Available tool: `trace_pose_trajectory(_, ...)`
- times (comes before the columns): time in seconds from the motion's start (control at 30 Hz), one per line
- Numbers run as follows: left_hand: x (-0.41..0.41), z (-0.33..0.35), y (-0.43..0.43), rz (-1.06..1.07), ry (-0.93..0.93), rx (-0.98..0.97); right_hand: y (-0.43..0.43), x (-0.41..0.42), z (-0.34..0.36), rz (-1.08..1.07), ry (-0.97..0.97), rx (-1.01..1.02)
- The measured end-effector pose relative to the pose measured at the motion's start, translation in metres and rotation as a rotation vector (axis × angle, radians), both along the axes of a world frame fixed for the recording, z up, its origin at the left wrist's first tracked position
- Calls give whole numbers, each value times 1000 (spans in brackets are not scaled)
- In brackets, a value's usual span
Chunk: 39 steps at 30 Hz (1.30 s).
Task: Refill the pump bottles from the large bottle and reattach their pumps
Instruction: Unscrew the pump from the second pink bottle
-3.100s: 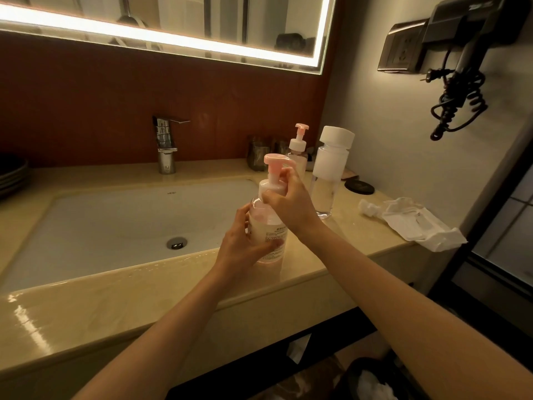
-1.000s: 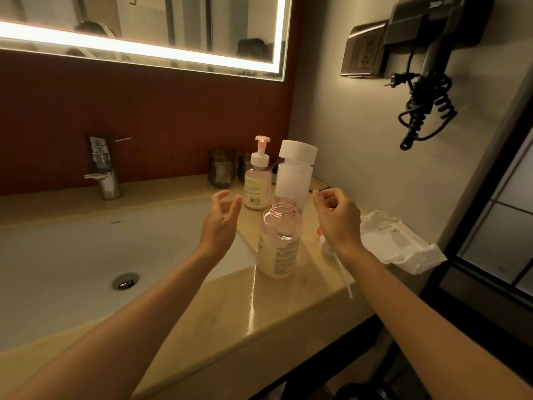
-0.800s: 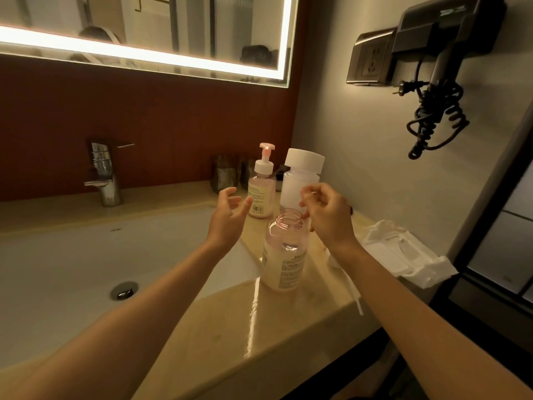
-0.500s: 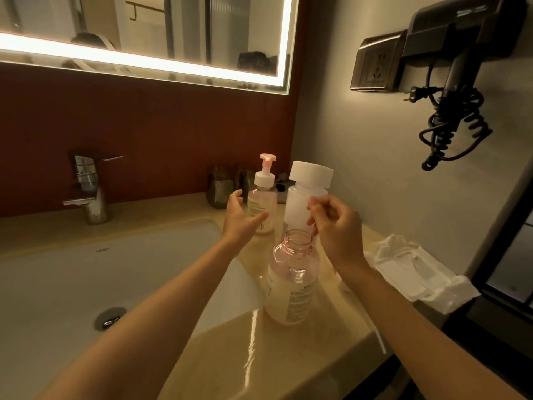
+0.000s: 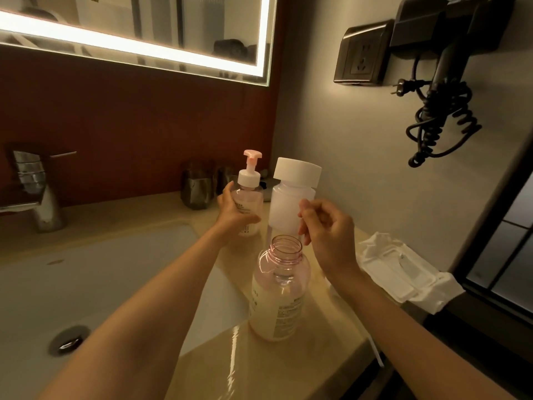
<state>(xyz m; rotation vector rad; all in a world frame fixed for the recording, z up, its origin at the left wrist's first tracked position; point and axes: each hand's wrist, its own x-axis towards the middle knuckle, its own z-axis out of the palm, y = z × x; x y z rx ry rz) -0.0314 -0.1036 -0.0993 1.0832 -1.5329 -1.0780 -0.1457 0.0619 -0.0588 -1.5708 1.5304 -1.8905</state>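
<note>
Near pump bottle [image 5: 281, 295] stands open on the counter [image 5: 219, 356]; the left hand [image 5: 233, 210] grips the far pump bottle [image 5: 251, 202], its pump [image 5: 249, 171] attached; the right hand [image 5: 328, 235] hovers loosely curled, empty, beside the large bottle [image 5: 292, 197]; next, probably, unscrewing that pump.

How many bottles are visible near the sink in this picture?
3. An open pink bottle stands nearest the front edge. A small pump bottle behind it is gripped by the left hand. The large white-capped bottle stands beside that. No others show.

Lit mirror [image 5: 202, 24] – red wall [image 5: 129, 125], beige counter [image 5: 129, 210]
</note>
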Motion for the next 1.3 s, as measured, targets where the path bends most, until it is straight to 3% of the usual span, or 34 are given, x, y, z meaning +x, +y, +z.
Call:
trace_pose_trajectory(0.33,21,-6,33,2,57,2,13,1,8,11,46,34)
trace_pose_trajectory(0.77,114,6,187,10,96,-18,78,67,33,23,21,-56)
trace_pose_trajectory(1.0,128,2,248,21,52,-58,99,107,19,105,270,133)
trace_pose_trajectory(1.3,133,-9,274,41,61,-60,113,118,15,153,308,158)
